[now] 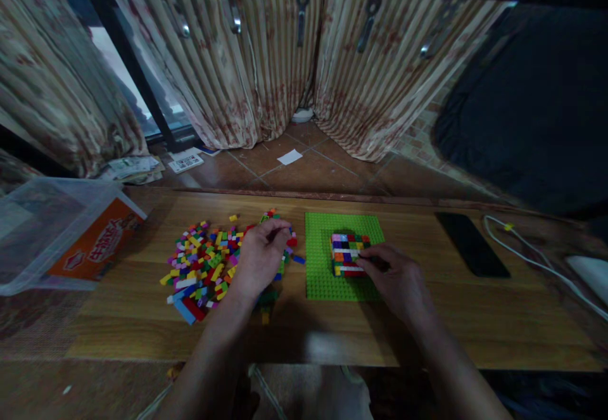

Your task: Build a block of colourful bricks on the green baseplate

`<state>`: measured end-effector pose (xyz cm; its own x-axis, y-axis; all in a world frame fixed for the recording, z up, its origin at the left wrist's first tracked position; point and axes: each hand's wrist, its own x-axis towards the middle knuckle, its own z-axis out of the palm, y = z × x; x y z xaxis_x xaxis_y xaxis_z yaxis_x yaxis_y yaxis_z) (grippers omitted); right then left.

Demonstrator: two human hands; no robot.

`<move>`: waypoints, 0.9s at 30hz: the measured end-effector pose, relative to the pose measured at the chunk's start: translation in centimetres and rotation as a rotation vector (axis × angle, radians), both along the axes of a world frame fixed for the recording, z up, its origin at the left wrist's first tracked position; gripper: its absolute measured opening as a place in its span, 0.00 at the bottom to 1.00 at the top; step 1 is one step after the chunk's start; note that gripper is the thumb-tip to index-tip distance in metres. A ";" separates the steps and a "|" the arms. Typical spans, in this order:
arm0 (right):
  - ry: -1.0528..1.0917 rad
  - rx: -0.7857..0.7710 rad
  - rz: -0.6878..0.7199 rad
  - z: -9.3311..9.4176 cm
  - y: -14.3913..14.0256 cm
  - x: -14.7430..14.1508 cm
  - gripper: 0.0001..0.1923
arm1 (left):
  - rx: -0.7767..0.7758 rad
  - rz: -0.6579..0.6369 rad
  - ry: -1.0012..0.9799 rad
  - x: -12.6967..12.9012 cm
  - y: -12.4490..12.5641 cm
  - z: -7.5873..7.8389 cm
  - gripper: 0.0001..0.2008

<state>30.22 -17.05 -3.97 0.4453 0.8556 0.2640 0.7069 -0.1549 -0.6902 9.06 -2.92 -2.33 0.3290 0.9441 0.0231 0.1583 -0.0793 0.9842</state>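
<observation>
Left hand on brick pile — right hand at brick block

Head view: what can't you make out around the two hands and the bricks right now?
- Left hand: whether its fingertips pinch a brick; the curled fingers hide them.
- Loose brick pile: its right part, covered by that hand.
- Right hand: what its fingertips touch on the brick block, hidden by the fingers.
- Green baseplate: near right corner, under that hand.
- Clear bin: cut off by the left edge.
</observation>
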 end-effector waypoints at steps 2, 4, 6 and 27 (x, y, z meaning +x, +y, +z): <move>-0.019 -0.006 -0.060 0.0 0.0 0.4 0.16 | 0.001 0.002 0.001 0.0 0.0 0.1 0.10; -0.064 0.009 -0.159 -0.1 0.1 0.9 0.19 | 0.000 0.005 0.004 0.0 -0.1 0.2 0.10; -0.145 0.035 -0.243 -0.6 0.3 1.1 0.25 | 0.002 0.005 0.010 0.0 -0.1 0.4 0.09; -0.107 -0.176 -0.251 -3.4 1.5 -0.6 0.39 | 0.027 -0.013 -0.007 -0.1 0.1 -0.3 0.10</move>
<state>29.63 -15.58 -7.33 0.6258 0.7593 0.1786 0.6986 -0.4437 -0.5613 8.97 -2.82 -2.58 0.3410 0.9387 0.0508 0.1506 -0.1079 0.9827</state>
